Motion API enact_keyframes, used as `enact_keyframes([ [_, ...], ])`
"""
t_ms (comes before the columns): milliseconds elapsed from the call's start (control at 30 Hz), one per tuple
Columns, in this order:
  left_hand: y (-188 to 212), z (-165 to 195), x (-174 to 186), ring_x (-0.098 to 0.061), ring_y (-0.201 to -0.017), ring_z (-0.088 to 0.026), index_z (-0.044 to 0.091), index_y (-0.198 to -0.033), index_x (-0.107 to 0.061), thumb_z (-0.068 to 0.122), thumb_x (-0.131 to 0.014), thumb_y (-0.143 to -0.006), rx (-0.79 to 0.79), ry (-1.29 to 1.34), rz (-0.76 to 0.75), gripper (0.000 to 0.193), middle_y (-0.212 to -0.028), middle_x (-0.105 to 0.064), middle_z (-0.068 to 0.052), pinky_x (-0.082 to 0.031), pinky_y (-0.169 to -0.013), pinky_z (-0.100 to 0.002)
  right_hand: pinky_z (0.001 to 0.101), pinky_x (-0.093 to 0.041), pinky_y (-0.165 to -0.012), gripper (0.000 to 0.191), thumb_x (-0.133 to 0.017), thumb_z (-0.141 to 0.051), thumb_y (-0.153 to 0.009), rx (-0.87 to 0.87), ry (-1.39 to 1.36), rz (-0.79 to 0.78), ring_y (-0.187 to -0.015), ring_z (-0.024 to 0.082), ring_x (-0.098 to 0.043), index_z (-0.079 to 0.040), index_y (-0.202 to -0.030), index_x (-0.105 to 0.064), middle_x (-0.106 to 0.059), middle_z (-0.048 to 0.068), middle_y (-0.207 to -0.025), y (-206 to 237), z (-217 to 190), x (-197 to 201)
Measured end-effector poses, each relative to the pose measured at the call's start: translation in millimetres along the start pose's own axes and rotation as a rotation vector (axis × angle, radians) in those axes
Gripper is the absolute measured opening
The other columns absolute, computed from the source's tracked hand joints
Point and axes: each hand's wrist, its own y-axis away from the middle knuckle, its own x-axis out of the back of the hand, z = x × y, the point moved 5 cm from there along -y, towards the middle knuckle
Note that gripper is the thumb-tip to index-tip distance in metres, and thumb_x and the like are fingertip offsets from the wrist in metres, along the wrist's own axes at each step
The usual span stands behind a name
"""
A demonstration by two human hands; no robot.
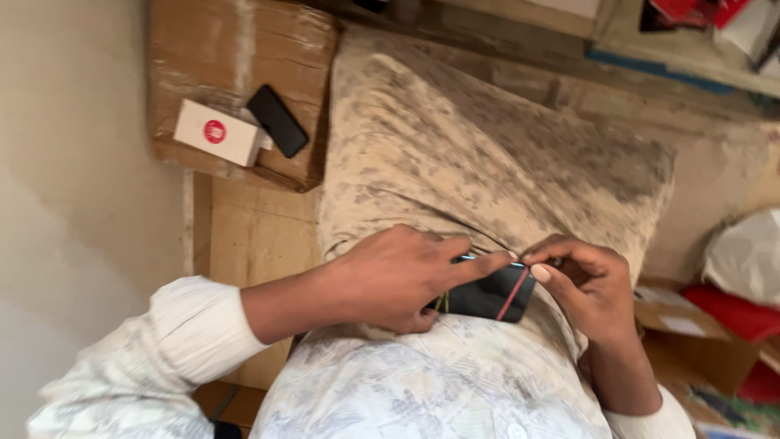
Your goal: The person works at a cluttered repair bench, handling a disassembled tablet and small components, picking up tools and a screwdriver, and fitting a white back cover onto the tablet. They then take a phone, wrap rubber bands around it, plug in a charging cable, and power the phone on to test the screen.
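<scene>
Both the left hand and right hand pinch a stiff, slippery, likely fragile black phone by its edges over the lap.

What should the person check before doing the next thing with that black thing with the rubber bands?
1. Left hand grips the black flat object: ok.
2. Right hand pinches its top edge: ok.
3. Red band sits around the object: ok.
4. Yellow-green bands seated: cannot tell, mostly hidden by the fingers.
5. Object rests over the lap, not hanging past it: ok.
6. White box and black phone lie apart on the cardboard box: ok.
</scene>
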Motion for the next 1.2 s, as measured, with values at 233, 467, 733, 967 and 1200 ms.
enact_keyframes([
  [233,7.5,-8.1,2.1,-0.070,-0.081,-0.032,0.019,-0.156,-0.035,0.026,-0.082,-0.064,-0.049,0.078,0.130,0.103,-0.108,-0.062,-0.012,-0.056,-0.061,-0.046,0.0235,-0.046,-0.060,0.008,-0.071,-0.001,-0.093,-0.093,0.087,0.007,-0.073,0.009,-0.060,0.005,-0.098,-0.071,-0.072,0.009,-0.090,-13.6,1.5,-6.2],
  [467,9.8,-10.0,4.4,-0.067,-0.073,-0.036,0.015,-0.154,-0.035,0.027,-0.082,-0.068,0.015,0.087,0.014,0.099,-0.106,-0.060,-0.013,-0.055,-0.059,-0.049,0.0280,-0.052,-0.066,0.009,-0.072,-0.007,-0.092,0.052,0.294,-0.145,-0.076,0.013,-0.064,0.001,-0.095,-0.069,-0.072,0.007,-0.087,-24.3,-29.5,-20.3],
  [733,6.2,-6.2,3.0,-0.066,-0.074,-0.036,0.015,-0.150,-0.039,0.026,-0.080,-0.069,0.007,0.100,-0.029,0.091,-0.107,-0.060,-0.012,-0.053,-0.061,-0.050,0.0288,-0.054,-0.068,0.011,-0.071,-0.012,-0.094,0.056,0.315,-0.264,-0.076,0.013,-0.067,-0.001,-0.094,-0.070,-0.073,0.007,-0.087,-27.0,-36.7,-22.6],
  [967,-10.4,-0.4,6.1,-0.064,-0.074,-0.035,0.015,-0.155,-0.034,0.028,-0.080,-0.069,0.063,0.058,-0.137,0.098,-0.104,-0.058,-0.012,-0.052,-0.063,-0.048,0.0281,-0.053,-0.069,0.012,-0.072,-0.013,-0.095,0.043,0.179,-0.115,-0.077,0.014,-0.066,0.000,-0.097,-0.072,-0.073,0.008,-0.087,-21.3,-22.3,-6.8],
  [1200,-30.5,8.4,3.3,-0.064,-0.072,-0.033,0.017,-0.161,-0.028,0.029,-0.079,-0.069,0.197,0.021,-0.300,0.105,-0.109,-0.056,-0.012,-0.053,-0.066,-0.046,0.0310,-0.058,-0.076,0.023,-0.072,-0.022,-0.099,0.427,0.048,0.009,-0.083,0.018,-0.072,0.000,-0.095,-0.072,-0.075,0.010,-0.091,-8.7,-120.5,11.9],
])
